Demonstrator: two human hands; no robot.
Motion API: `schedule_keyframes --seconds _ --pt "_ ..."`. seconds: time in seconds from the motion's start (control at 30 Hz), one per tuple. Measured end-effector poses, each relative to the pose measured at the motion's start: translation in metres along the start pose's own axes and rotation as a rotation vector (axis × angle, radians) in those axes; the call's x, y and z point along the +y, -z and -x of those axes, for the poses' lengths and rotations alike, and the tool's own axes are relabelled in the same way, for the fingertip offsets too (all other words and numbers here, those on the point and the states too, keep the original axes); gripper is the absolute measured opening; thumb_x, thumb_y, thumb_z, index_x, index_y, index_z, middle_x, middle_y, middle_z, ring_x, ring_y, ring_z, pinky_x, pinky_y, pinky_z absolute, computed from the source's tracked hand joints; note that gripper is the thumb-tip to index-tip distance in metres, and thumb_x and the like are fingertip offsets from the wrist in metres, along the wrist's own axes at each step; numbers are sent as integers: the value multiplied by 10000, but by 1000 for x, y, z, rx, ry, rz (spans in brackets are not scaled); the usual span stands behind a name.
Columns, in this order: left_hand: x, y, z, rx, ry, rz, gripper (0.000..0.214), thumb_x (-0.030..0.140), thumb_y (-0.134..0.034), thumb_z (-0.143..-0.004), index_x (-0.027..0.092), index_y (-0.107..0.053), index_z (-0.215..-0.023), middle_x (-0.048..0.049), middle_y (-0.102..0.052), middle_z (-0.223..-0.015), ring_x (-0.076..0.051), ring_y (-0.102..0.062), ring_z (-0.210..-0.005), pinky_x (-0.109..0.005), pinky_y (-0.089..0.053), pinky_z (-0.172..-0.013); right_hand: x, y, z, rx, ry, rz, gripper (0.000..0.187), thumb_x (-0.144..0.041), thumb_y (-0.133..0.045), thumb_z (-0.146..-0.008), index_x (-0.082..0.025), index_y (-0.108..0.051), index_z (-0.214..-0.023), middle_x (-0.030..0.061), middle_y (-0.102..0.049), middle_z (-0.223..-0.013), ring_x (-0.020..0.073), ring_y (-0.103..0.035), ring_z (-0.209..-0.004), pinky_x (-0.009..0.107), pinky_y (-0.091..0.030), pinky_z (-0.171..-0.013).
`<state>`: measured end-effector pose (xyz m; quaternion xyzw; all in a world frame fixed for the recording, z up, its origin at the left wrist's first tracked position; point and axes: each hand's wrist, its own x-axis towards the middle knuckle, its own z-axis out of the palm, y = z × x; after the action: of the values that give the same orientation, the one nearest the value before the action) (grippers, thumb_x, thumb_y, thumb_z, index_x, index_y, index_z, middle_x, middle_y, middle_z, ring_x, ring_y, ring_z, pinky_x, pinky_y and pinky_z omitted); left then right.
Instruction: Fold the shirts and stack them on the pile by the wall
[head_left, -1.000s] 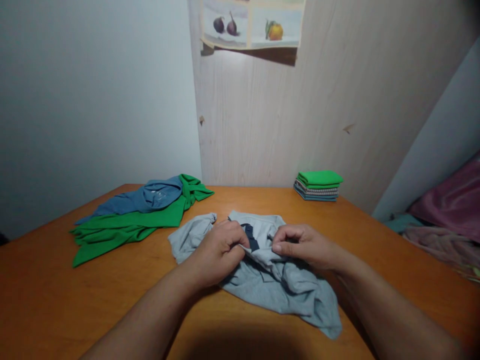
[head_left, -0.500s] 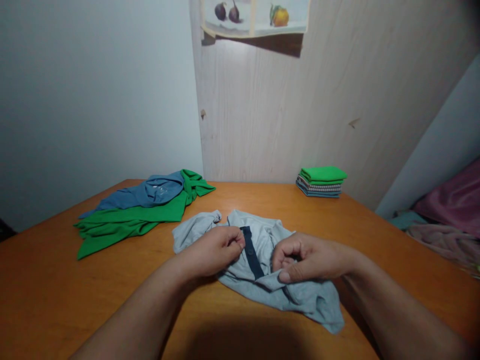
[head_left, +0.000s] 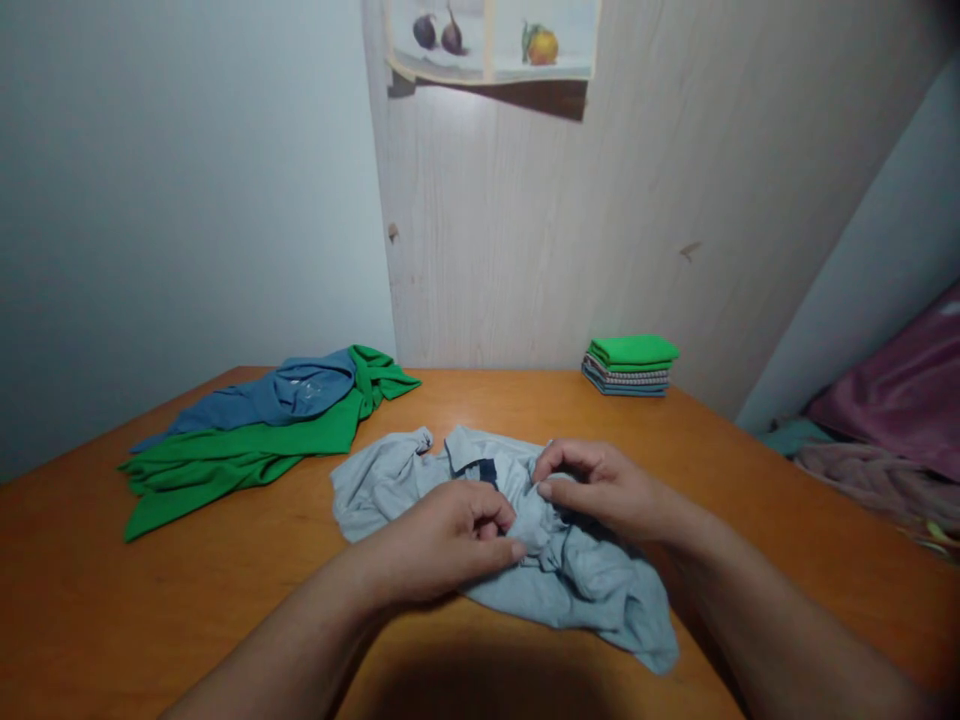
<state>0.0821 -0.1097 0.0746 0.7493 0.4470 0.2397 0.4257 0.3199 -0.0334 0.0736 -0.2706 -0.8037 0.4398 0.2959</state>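
A crumpled light grey shirt [head_left: 525, 590] lies in front of me, its collar towards the back and part of a dark button placket [head_left: 487, 470] showing. My left hand [head_left: 461, 535] rests on the shirt's middle, fingers curled in and thumb along the fabric; it covers the lower placket. To its right, my right hand [head_left: 600, 485] pinches a fold of the shirt between thumb and fingers. Bunched cloth lies between the two hands.
At the back left of the wooden table [head_left: 247, 610] a blue garment [head_left: 255, 395] lies loosely over a green one [head_left: 262, 460]. A folded stack of clothes [head_left: 630, 365] stands at the back right. Pink cloth [head_left: 892, 390] is heaped beyond the right edge.
My left hand has moved nearer and slightly right, over the lower placket. My right hand has gone up and back along the shirt, and its fingers now pinch a fold there.
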Motion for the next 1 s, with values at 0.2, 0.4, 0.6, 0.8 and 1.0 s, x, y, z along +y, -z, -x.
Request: schedule_keyframes --seconds 0.2,0.4,0.6,0.8,1.0 --pt "-4 4 -3 174 19 49 192 333 -652 -834 166 -615 -746 33 -498 -696 -102 -434 -622 -232 -305 -551 -3 18 6 -192 -130 38 405 -354 -778 -815 -214 -659 -1175 23 -648 -1020 162 -583 -873 252 -474 -727" --pt "5 13 2 238 -31 54 99 265 -672 -784 170 -650 -772 5 -532 -783 -118 -466 -689 -248 -360 -628 5 39 8 -133 -145 76 181 -276 -689 -820 -189 -684 -978 53 -686 -994 195 -614 -893 285 -488 -725" --pt "3 11 4 43 -72 -10 60 219 -652 -773 176 -645 -813 10 -540 -856 -126 -498 -754 -241 -384 -652 15 43 -3 260 25 377 121 -313 -669 -811 -199 -678 -773 40 -647 -806 181 -583 -755 287 -445 -659" --pt "-5 6 2 -80 -14 -126 91 248 -639 -793 186 -577 -770 35 -505 -768 -122 -466 -712 -233 -347 -605 13 18 -5 493 42 261 156 -372 -610 -918 -222 -645 -941 -33 -572 -661 123 -502 -539 246 -380 -511" --pt "-1 8 3 -174 -44 -194 188 270 -647 -795 179 -529 -679 37 -490 -742 -106 -438 -670 -234 -315 -578 20 -21 -10 358 42 -46 249 -390 -581 -975 -224 -594 -1160 76 -737 -1022 198 -732 -933 326 -565 -803"
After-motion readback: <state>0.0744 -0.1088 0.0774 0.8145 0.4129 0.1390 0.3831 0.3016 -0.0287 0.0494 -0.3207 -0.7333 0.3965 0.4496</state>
